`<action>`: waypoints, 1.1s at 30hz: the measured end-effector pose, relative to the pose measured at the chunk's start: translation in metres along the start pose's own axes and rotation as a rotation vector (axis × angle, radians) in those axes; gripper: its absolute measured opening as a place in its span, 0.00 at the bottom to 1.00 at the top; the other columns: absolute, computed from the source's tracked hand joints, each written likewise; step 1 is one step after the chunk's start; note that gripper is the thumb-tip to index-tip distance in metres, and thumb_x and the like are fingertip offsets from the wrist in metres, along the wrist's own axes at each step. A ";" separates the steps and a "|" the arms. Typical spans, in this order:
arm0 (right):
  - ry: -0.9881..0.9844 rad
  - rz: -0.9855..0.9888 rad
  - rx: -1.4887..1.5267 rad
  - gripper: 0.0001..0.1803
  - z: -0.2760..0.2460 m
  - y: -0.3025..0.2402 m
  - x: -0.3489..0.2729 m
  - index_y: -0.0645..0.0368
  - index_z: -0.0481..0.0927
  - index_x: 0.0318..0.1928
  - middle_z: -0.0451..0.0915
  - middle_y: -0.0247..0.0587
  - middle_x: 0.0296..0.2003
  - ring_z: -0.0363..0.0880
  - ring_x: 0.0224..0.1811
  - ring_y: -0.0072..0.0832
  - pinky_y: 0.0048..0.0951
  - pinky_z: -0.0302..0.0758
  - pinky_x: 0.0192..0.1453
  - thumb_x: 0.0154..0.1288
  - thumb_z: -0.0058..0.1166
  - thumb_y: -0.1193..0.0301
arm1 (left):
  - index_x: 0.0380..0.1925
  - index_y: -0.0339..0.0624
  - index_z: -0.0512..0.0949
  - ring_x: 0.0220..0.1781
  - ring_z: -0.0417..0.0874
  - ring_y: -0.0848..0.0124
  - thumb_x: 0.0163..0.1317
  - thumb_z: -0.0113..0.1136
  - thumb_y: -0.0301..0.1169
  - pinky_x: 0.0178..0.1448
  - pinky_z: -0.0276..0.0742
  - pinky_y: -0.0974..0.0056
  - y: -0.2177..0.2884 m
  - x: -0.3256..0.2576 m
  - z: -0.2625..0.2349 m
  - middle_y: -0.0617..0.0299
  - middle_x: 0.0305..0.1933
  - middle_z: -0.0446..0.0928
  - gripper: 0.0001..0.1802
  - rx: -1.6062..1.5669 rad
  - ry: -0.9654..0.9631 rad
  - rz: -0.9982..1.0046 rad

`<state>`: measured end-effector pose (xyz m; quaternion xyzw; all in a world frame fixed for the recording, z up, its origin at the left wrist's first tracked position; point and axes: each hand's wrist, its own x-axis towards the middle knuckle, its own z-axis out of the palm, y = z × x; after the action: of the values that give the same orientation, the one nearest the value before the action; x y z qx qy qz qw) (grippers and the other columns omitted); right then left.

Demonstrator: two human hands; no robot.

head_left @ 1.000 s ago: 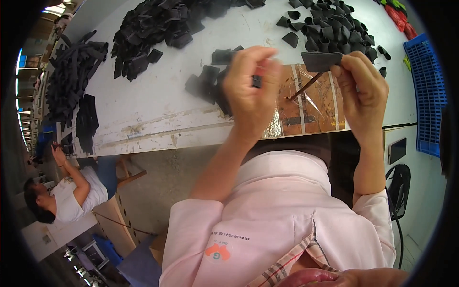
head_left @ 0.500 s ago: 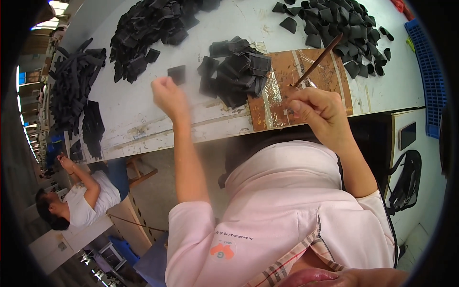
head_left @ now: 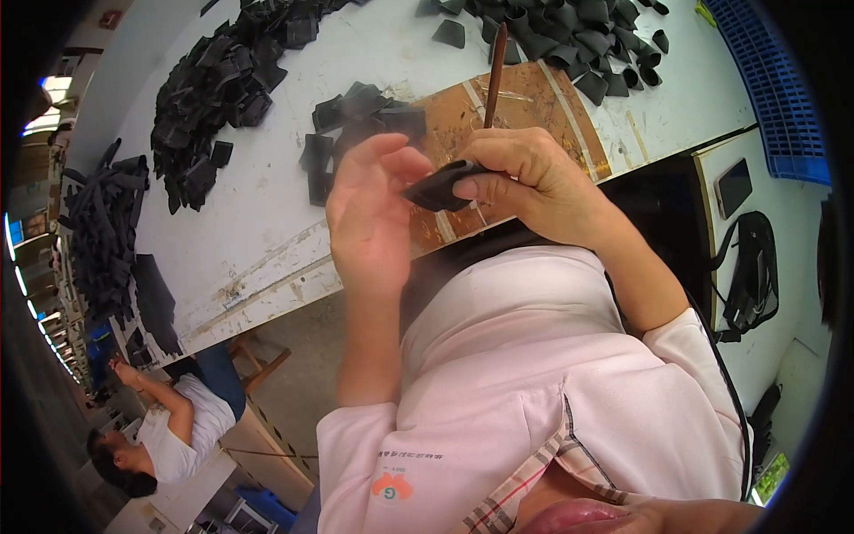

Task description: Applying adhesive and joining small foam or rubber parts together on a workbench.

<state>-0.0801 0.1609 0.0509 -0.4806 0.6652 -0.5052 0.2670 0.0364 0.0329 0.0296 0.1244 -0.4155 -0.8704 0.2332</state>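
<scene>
My right hand [head_left: 538, 182] pinches a folded black piece [head_left: 438, 189] of sheet material between thumb and fingers. A thin brown stick [head_left: 496, 76] also stands up from its grip, slanting away from me. On the piece's left side is my left hand [head_left: 372, 209], slightly blurred, its fingers apart and curved close to the folded edge. Whether a fingertip touches the piece I cannot tell. Beneath my hands lies a brown board [head_left: 556, 111] with strips of clear tape and dark stains. A small heap of flat black pieces [head_left: 356, 111] sits just beyond my left hand.
A large heap of black pieces [head_left: 213, 89] lies at the far left, with long black strips [head_left: 102, 222] left of it. Curled black pieces [head_left: 569, 31] are piled at the far right. A blue plastic crate [head_left: 774, 98] stands at the right edge. Another person [head_left: 178, 427] sits at the lower left.
My left hand has come right from the table to beside my right hand. A folded black piece is now in my right hand, and the stick points more upright. The view has shifted.
</scene>
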 end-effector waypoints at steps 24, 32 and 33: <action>0.484 -0.158 -0.289 0.12 0.010 -0.015 -0.024 0.62 0.74 0.36 0.72 0.38 0.29 0.72 0.26 0.25 0.22 0.69 0.23 0.50 0.58 0.74 | 0.27 0.35 0.71 0.20 0.67 0.82 0.52 0.54 0.19 0.23 0.65 0.76 -0.004 -0.005 0.027 0.65 0.22 0.70 0.03 0.803 -0.038 0.173; 0.538 -0.234 -0.625 0.07 0.017 -0.001 -0.011 0.61 0.74 0.29 0.69 0.39 0.26 0.72 0.23 0.34 0.31 0.70 0.23 0.46 0.54 0.79 | 0.27 0.36 0.71 0.18 0.73 0.79 0.50 0.56 0.18 0.22 0.70 0.73 -0.038 0.000 0.037 0.61 0.21 0.73 0.05 1.061 0.212 0.646; 0.516 -0.178 -0.699 0.08 0.020 0.004 -0.012 0.61 0.73 0.30 0.69 0.39 0.27 0.72 0.25 0.33 0.31 0.70 0.24 0.45 0.55 0.78 | 0.27 0.35 0.70 0.19 0.72 0.82 0.53 0.55 0.19 0.23 0.70 0.76 -0.042 0.001 0.042 0.63 0.22 0.73 0.04 0.887 0.277 0.548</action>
<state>-0.0602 0.1635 0.0387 -0.4558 0.7969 -0.3743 -0.1308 0.0061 0.0832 0.0227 0.2117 -0.7258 -0.4941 0.4294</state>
